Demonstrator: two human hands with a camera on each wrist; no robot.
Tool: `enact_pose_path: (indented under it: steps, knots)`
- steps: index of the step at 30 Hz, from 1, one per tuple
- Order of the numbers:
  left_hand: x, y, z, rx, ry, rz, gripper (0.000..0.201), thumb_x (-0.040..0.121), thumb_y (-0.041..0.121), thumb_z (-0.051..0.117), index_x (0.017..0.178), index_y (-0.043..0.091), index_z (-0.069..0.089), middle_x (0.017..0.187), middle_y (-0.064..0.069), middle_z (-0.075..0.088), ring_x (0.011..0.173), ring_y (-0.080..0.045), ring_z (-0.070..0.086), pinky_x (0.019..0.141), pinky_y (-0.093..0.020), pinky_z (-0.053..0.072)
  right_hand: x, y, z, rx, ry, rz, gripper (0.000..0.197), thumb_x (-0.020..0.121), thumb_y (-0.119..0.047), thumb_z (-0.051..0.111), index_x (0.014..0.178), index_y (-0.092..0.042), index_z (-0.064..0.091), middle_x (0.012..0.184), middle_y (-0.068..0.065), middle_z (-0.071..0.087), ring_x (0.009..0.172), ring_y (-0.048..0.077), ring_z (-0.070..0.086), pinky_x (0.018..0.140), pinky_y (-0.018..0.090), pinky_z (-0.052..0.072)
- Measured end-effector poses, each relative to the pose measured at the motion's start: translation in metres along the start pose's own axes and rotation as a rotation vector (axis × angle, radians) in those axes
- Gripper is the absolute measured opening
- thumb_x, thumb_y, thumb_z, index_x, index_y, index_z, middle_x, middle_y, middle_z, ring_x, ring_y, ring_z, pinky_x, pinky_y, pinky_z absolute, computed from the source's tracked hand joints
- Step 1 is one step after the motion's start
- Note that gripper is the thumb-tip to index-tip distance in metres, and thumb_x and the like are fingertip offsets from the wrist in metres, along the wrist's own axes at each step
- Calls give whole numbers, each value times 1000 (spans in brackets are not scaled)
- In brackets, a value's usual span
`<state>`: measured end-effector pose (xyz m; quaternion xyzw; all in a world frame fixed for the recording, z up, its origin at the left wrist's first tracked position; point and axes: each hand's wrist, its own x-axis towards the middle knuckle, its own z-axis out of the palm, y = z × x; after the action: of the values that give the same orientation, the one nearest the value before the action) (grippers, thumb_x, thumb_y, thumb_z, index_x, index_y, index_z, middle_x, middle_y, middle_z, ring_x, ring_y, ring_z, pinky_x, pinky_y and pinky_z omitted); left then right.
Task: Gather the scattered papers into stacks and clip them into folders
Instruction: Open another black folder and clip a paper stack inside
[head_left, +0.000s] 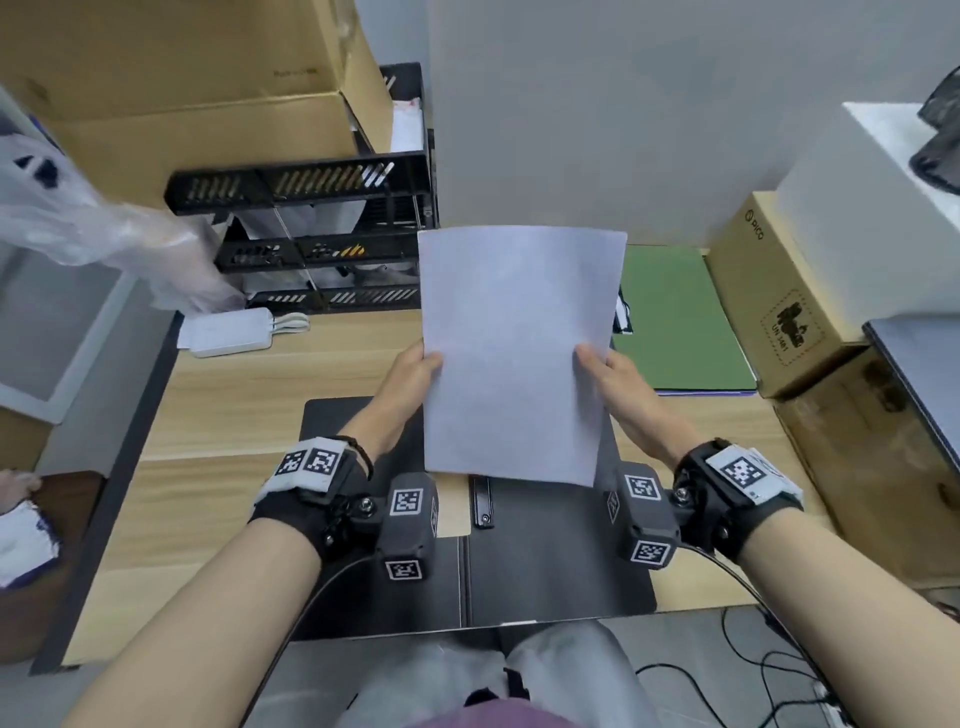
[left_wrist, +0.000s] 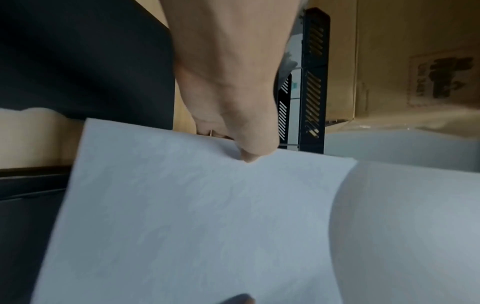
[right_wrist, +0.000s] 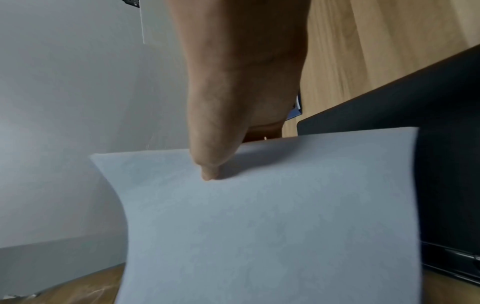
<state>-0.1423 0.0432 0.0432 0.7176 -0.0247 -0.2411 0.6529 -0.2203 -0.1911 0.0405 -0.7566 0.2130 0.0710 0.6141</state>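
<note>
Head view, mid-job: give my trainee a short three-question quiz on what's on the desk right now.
1. True or false: the paper stack lies flat on the desk.
2. Which folder sits directly beneath the raised stack? A) the green folder B) the open black folder C) neither
3. Fill in: the left hand and right hand each pinch a side edge of the stack with the ____ on its front face.

Key: 1. False; both hands hold it up, above the folder. 2. B; the green folder lies further back on the right. 3. Thumb.
</note>
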Motion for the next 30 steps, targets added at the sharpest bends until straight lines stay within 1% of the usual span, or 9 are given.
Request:
enact_pose_path:
  steps: [3,6,11,15,20,23,25,27,30]
  knots:
    - [-1,-8,-1,-70,-62,-120,32,102,14,36,120,26,60,118,6,69,107,-13,65,93,-32,51,-4,5,-7,51,-57,98,67,80,-68,53,128,-21,57,121,-1,68,114,18,63,104,51,44]
    - [-1,-26,4,-33,-83,-238,32,102,18,38,125,28,58,123,6,67,112,-17,63,98,-40,48,-11,18,-12,64,-161,180,41,92,-41,58,127,-20,57,118,1,71,108,24,67,101,50,47]
    - [-6,-51,23,84,-43,-400,27,97,16,46,117,17,63,108,-2,70,86,-18,63,80,-31,50,-15,48,-24,-44,-175,287,29,101,-18,46,128,-11,55,100,-7,68,90,12,66,77,26,51]
    - [-12,-82,32,120,157,-497,24,98,9,47,119,12,59,103,-8,64,70,-13,60,64,-23,51,-14,84,-45,-105,-161,387,28,101,-15,44,125,-6,56,90,-4,67,79,12,65,62,23,48]
    - [-25,-128,43,197,185,-561,30,93,18,60,123,13,59,105,-6,65,84,-15,61,78,-28,53,-13,114,-55,-128,-200,463,19,101,-17,45,116,-11,56,86,-4,63,75,10,61,58,20,44]
    - [-29,-138,56,298,266,-531,36,87,21,70,121,17,58,109,-1,63,97,-16,59,89,-29,50,-11,130,-54,-164,-213,504,17,101,-18,46,90,-14,57,75,-2,59,65,10,56,50,18,42]
    - [-29,-139,65,390,288,-479,37,84,23,74,116,23,55,100,6,60,98,-12,56,86,-24,44,-12,135,-54,-193,-229,505,18,101,-20,44,88,-14,56,77,1,60,66,12,56,54,21,41]
    - [-28,-138,71,466,293,-446,38,81,23,76,110,27,53,90,14,55,93,-9,54,80,-24,45,-14,140,-55,-195,-260,502,22,100,-21,43,110,-9,59,92,8,67,78,21,63,63,27,47]
    - [-26,-137,79,576,286,-418,46,75,26,79,114,22,55,86,16,48,92,-14,56,79,-36,55,-18,147,-59,-139,-276,513,32,98,-19,44,127,-9,55,110,12,69,99,30,66,86,40,54]
